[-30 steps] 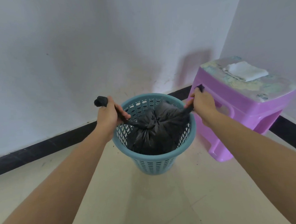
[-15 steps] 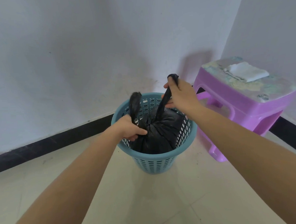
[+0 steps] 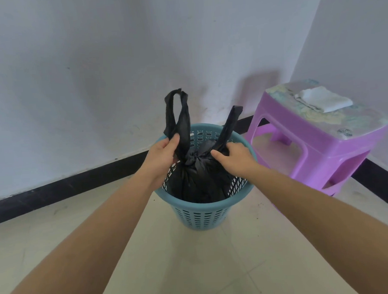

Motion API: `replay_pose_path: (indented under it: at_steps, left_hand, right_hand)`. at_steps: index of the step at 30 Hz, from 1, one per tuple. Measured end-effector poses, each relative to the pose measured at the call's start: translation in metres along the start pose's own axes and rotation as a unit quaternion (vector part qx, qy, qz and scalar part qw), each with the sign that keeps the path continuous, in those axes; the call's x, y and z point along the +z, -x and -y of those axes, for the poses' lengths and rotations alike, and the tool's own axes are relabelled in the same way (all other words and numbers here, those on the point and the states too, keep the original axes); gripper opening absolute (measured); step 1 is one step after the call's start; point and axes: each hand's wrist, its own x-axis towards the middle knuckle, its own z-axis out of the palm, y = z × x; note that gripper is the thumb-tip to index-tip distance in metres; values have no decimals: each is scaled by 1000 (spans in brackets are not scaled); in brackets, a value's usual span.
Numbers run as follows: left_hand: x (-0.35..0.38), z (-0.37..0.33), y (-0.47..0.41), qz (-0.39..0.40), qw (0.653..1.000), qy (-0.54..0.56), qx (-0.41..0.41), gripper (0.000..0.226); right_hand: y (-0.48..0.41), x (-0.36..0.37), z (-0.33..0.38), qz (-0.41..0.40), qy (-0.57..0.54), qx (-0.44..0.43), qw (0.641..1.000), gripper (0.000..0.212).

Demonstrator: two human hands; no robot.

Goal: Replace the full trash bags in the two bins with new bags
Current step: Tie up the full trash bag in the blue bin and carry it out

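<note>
We find no text, label, brand, number or sign that can be read anywhere in this view. The top of the purple stool (image 3: 335, 126) carries a faded pattern, with a small dark mark near its front right corner, but we cannot make out any letters in either. The blue bin (image 3: 203, 216), the black trash bag (image 3: 197, 182) inside it and the white folded cloth (image 3: 323, 98) on the stool show us no print.

left hand (image 3: 161, 158), right hand (image 3: 235, 159) | pinch knotted black bag (image 3: 197, 180) | inside blue bin (image 3: 201, 216)
</note>
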Motion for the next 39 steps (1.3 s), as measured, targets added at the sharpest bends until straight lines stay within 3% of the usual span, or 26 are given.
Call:
replay_pose_path:
  at_steps: [7, 13, 16, 22, 26, 30, 34, 39]
  left_hand:
    - [11, -13, -2, -4, 998, 64, -16, 64]
    - [12, -5, -2, -40, 998, 35, 36, 16]
    - [17, -6, 2, -41, 996, 79, 31, 32]
    - [18, -14, 4, -39, 994, 91, 45, 44]
    - [17, -12, -2, -78, 992, 97, 2, 36]
    - [14, -15, -6, -68, 975, 207, -50, 13]
    - [4, -8, -5, -20, 988, 148, -36, 22]
    - [-10, -4, -9, 41, 997, 65, -20, 16]
  right_hand:
    - [0, 6, 15, -116, -2, -47, 992, 36]
    - [1, 9, 11, -124, 15, -95, 988, 44]
    - [0, 11, 12, -115, -2, -120, 986, 35]
    - [-14, 15, 21, -72, 67, -80, 992, 39]
    - [-13, 23, 30, -101, 37, -61, 992, 33]
    - [-7, 21, 27, -158, -54, -53, 985, 33]
    - [-9, 9, 22, -202, 6, -149, 968, 37]
    - [-3, 10, 25, -168, 82, -228, 956, 31]
